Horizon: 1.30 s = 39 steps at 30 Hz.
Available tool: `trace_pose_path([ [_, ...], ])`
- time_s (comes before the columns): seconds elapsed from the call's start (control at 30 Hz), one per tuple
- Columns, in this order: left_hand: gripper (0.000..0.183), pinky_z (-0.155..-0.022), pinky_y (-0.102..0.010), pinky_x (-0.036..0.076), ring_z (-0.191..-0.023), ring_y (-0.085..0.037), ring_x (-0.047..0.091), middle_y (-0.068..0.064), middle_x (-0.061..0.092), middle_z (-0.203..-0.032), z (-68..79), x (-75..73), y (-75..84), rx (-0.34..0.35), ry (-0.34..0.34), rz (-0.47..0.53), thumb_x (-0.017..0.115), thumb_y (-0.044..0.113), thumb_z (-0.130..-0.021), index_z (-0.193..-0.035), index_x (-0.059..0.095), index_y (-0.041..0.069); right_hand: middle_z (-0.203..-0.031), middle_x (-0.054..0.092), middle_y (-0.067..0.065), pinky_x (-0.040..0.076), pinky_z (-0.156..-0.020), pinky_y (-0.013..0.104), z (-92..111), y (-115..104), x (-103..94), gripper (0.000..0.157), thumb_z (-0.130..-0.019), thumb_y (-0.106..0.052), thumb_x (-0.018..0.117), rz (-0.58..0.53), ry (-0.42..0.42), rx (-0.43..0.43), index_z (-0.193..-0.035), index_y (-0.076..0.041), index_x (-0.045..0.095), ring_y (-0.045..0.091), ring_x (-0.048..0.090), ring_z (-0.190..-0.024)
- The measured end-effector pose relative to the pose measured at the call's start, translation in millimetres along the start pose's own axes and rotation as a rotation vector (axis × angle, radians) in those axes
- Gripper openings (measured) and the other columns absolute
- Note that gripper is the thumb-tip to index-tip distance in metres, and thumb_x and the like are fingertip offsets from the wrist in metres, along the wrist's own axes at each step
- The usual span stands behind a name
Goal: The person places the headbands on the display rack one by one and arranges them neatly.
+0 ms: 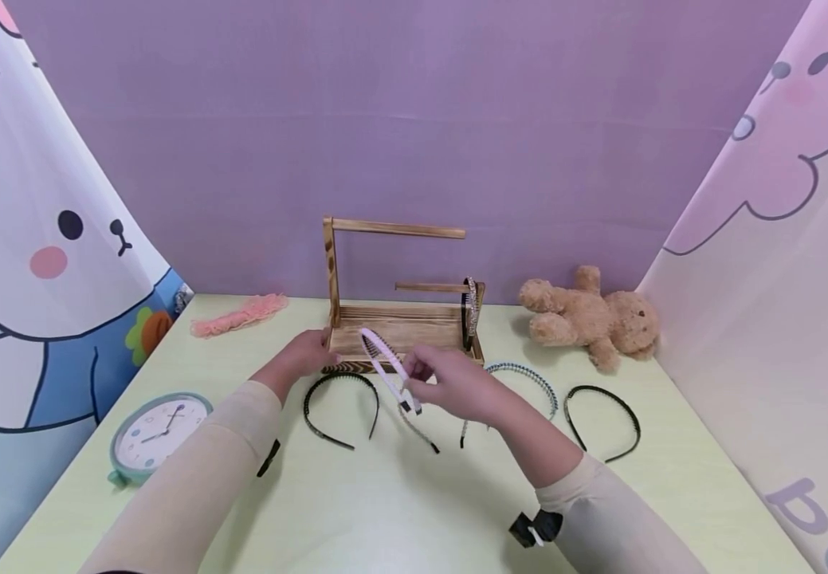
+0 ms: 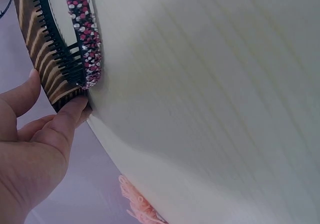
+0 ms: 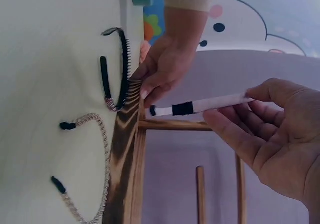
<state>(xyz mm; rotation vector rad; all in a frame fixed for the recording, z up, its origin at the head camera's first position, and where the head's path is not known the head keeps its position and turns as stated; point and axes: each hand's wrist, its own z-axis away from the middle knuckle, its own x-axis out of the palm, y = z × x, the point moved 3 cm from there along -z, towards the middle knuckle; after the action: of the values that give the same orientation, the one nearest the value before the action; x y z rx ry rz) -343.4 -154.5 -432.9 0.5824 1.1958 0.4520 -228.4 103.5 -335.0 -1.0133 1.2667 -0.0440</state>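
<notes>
My left hand (image 1: 304,355) grips the front left corner of a wooden headband stand (image 1: 399,229), thumb and fingers on either side of its base edge. My right hand (image 1: 457,384) pinches a pale pink-white headband (image 1: 378,348) near one end, held up in front of the stand. In the right wrist view, that headband (image 3: 215,103) shows black bands near its tip. A beaded headband (image 1: 470,307) hangs at the right end of the stand's lower bar. On the table below the left hand lies a dark toothed headband (image 2: 90,48) with red and white beads.
A blue beaded headband (image 1: 528,369) and a black headband (image 1: 629,410) lie to the right; another, glittery one (image 3: 106,159) lies before the stand, partly hidden from above. A clock (image 1: 158,434), pink yarn (image 1: 241,314) and a teddy bear (image 1: 593,315) are on the table (image 1: 356,510).
</notes>
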Motion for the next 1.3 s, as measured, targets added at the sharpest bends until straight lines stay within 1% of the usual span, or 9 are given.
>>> trace_pose_path([
  [0.13, 0.07, -0.116, -0.057, 0.028, -0.14, -0.045, 0.033, -0.025, 0.036, -0.153, 0.0, 0.2, -0.5, 0.012, 0.007, 0.012, 0.059, 0.021, -0.099, -0.157, 0.022, 0.007, -0.09, 0.067, -0.007, 0.055, -0.073, 0.029, -9.1, 12.3, -2.0, 0.006, -0.097, -0.019, 0.06, -0.037, 0.102, -0.011, -0.102, -0.017, 0.062, 0.008, 0.063, -0.086],
  [0.3, 0.07, -0.116, -0.058, 0.027, -0.141, -0.045, 0.032, -0.025, 0.035, -0.154, -1.1, 0.4, -1.4, 0.009, 0.007, 0.035, 0.059, 0.02, -0.099, -0.157, 0.021, 0.008, -0.094, 0.068, -0.009, 0.055, -0.077, 0.03, -22.9, 30.3, -1.3, 0.006, -0.097, -0.023, 0.062, -0.027, 0.223, -0.002, -0.102, -0.021, 0.063, 0.007, 0.064, -0.092],
  [0.4, 0.071, -0.116, -0.057, 0.026, -0.142, -0.045, 0.03, -0.025, 0.034, -0.155, -0.8, 0.1, -1.9, -0.001, 0.007, 0.036, 0.059, 0.021, -0.099, -0.157, 0.02, 0.007, -0.096, 0.068, -0.007, 0.057, -0.078, 0.03, -31.0, 40.7, 0.9, 0.009, -0.097, -0.023, 0.062, -0.066, 0.255, 0.023, -0.104, -0.018, 0.064, 0.011, 0.065, -0.096],
  [0.47, 0.072, -0.117, -0.057, 0.026, -0.143, -0.045, 0.029, -0.024, 0.032, -0.156, -0.6, 0.1, -2.1, -0.006, 0.005, 0.031, 0.059, 0.021, -0.099, -0.157, 0.019, 0.007, -0.098, 0.068, -0.005, 0.058, -0.075, 0.031, -36.4, 46.7, 1.9, 0.011, -0.097, -0.022, 0.063, -0.109, 0.274, 0.047, -0.105, -0.015, 0.065, 0.014, 0.067, -0.097],
  [0.63, 0.071, -0.116, -0.057, 0.028, -0.141, -0.045, 0.031, -0.025, 0.033, -0.154, 0.5, -0.2, -1.5, -0.001, 0.006, 0.026, 0.058, 0.021, -0.099, -0.157, 0.019, 0.005, -0.1, 0.07, -0.002, 0.057, -0.067, 0.031, -49.6, 61.3, 3.2, 0.009, -0.096, -0.022, 0.065, -0.183, 0.341, 0.096, -0.102, -0.016, 0.065, 0.02, 0.071, -0.092],
  [0.8, 0.07, -0.115, -0.056, 0.03, -0.14, -0.045, 0.034, -0.026, 0.036, -0.153, 1.1, -0.7, -0.6, 0.009, 0.01, 0.033, 0.057, 0.02, -0.099, -0.156, 0.02, 0.004, -0.099, 0.07, -0.003, 0.057, -0.072, 0.032, -59.0, 71.2, 6.1, 0.007, -0.095, -0.021, 0.066, -0.174, 0.414, 0.088, -0.1, -0.016, 0.065, 0.018, 0.068, -0.095],
  [0.93, 0.071, -0.115, -0.057, 0.03, -0.14, -0.045, 0.034, -0.025, 0.036, -0.153, -0.4, -0.4, -1.7, 0.002, 0.004, 0.03, 0.058, 0.021, -0.099, -0.157, 0.02, 0.006, -0.1, 0.07, -0.003, 0.058, -0.078, 0.033, -63.1, 71.6, 7.4, 0.007, -0.094, -0.022, 0.067, -0.151, 0.435, 0.057, -0.099, -0.016, 0.066, 0.017, 0.066, -0.1],
  [1.03, 0.072, -0.115, -0.057, 0.03, -0.14, -0.044, 0.033, -0.025, 0.035, -0.154, -1.2, -0.2, -2.2, 0.0, 0.002, 0.021, 0.058, 0.022, -0.099, -0.157, 0.019, 0.006, -0.102, 0.071, -0.002, 0.059, -0.078, 0.034, -64.8, 71.1, 7.0, 0.008, -0.095, -0.023, 0.066, -0.162, 0.438, 0.052, -0.1, -0.016, 0.066, 0.019, 0.067, -0.101],
  [1.3, 0.072, -0.116, -0.055, 0.029, -0.142, -0.042, 0.032, -0.023, 0.034, -0.155, -3.3, 0.9, -3.7, -0.014, 0.007, 0.039, 0.058, 0.022, -0.099, -0.157, 0.018, 0.007, -0.101, 0.069, -0.006, 0.058, -0.076, 0.033, -65.6, 86.0, 4.1, 0.009, -0.095, -0.027, 0.066, -0.157, 0.506, 0.155, -0.101, -0.021, 0.066, 0.015, 0.066, -0.096],
])
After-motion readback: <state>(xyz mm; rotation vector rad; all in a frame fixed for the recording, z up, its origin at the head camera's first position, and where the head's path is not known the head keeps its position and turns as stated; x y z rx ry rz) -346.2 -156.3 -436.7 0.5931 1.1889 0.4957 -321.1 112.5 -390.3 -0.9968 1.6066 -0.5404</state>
